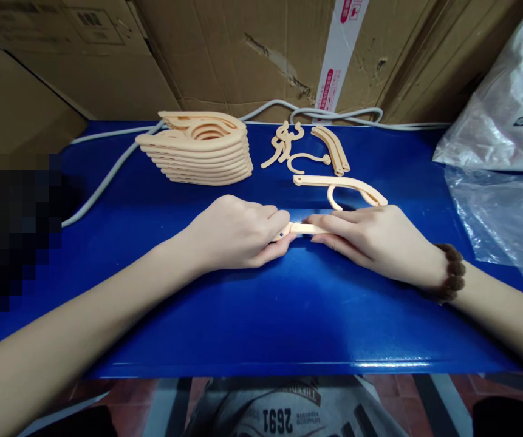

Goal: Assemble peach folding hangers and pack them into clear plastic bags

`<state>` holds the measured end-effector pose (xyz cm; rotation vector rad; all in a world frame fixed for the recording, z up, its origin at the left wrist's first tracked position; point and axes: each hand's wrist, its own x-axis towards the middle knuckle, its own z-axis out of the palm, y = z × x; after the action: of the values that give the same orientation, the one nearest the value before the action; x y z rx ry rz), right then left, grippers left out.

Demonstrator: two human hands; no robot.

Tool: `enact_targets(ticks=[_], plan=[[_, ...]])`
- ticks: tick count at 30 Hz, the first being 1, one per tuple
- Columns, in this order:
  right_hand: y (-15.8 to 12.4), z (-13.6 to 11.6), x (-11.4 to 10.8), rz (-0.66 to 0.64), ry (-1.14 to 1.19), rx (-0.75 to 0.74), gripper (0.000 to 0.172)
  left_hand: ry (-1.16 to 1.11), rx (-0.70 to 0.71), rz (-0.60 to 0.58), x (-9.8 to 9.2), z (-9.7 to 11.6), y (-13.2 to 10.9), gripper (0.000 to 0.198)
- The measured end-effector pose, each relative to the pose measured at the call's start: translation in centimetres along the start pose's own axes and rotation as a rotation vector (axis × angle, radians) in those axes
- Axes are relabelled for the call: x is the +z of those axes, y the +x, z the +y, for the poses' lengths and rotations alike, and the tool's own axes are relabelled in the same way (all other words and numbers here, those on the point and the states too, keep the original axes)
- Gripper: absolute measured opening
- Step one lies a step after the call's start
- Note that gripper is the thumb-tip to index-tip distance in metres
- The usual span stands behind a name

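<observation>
Both my hands grip one beige plastic folding hanger piece (307,229) above the blue table. My left hand (243,233) is closed on its left end, near a small dark hole. On the right end, my right hand (364,237) pinches the arm between thumb and fingers. Much of the piece is hidden under my fingers. Just behind my right hand lies a hanger arm with a hook (341,182). Several loose hooks (283,144) and curved hanger arms (333,149) lie farther back. A stack of folded beige hangers (201,152) stands at the back left.
Cardboard boxes (243,60) line the back of the blue table (261,321). A pale cable (106,191) runs along the rear and down the left side. Clear plastic bags (498,121) lie at the right. A dark, pixelated area covers the left edge.
</observation>
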<state>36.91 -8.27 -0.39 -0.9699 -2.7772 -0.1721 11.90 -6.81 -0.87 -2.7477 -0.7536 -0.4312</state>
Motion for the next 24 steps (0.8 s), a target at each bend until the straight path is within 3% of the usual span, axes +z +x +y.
enact_targets(ticks=[8,13,18,24], plan=[[0.0,-0.1,-0.7,0.100,-0.135,-0.023,0.034,-0.039,-0.097,-0.035,-0.4,-0.5,-0.1,0.034],[0.2,0.5,-1.5,0.182,-0.113,0.059,0.030,-0.001,-0.157,-0.037,-0.6,-0.8,-0.1,0.034],[0.2,1.0,-1.8,0.192,-0.135,0.214,0.032,0.018,-0.146,-0.011,-0.7,-0.8,-0.1,0.036],[0.3,2.0,-0.6,0.203,-0.095,0.231,0.032,0.029,-0.092,0.062,-0.5,-0.8,-0.1,0.033]])
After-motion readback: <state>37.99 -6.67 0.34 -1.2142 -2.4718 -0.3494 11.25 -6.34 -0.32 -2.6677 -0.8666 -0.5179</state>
